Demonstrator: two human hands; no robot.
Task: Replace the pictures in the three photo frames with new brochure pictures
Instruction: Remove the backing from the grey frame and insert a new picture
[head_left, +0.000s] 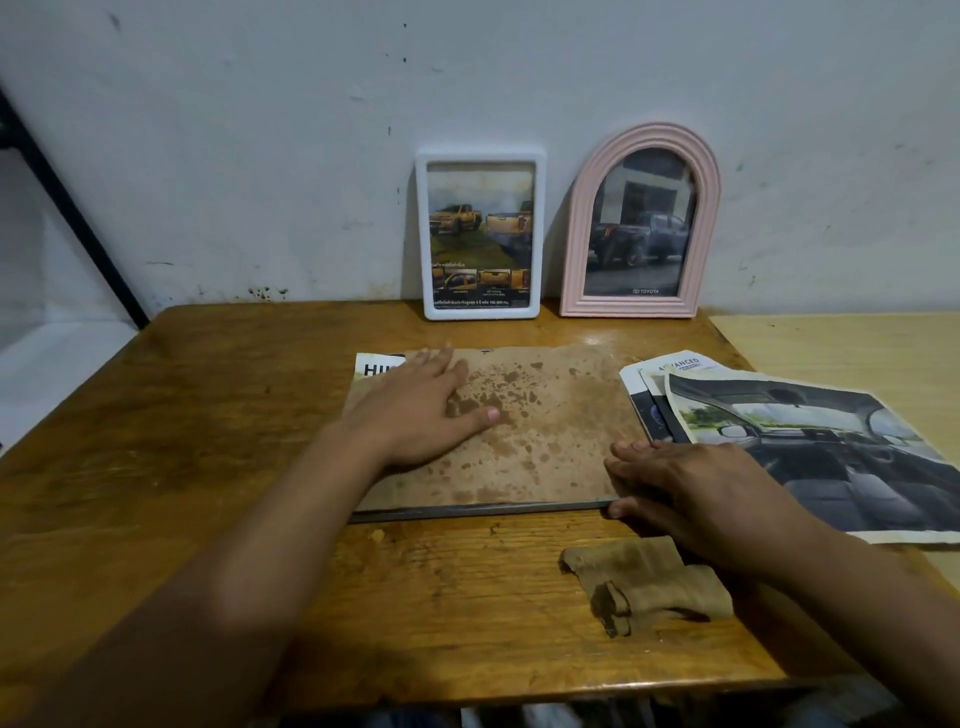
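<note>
- At the centre of the wooden table (208, 415) lies a large flat frame (519, 441), back side up, with a stained brown backing board on top and a thin dark edge along its near side.
- Left hand (421, 410): fingers straight and spread, palm pressed flat on the left part of the backing board.
- Right hand (675, 483): fingers straight and close together across the near right corner of the frame, thumb tip against the near edge; it grips nothing.
- Handling, as a judgement: the backing board looks thin, stiff and light, and probably brittle where stained. The frame may hold glass, so lift it by the edges, not by one corner.
- Brochure pages (805, 441) lie just right of the frame, touching or overlapping its right edge. These are thin, limp and easily creased; hold by the margins.
- A printed sheet (371, 370) shows from under the far left corner of the board; only part of its lettering is readable.
- A white frame (480, 234) and a pink arched frame (641, 223) stand against the wall, both showing truck pictures.
- A brown cloth (649, 582) lies near the right wrist.
- Hidden: the frame's front face, any clips or tabs, and whether a picture sits inside.
</note>
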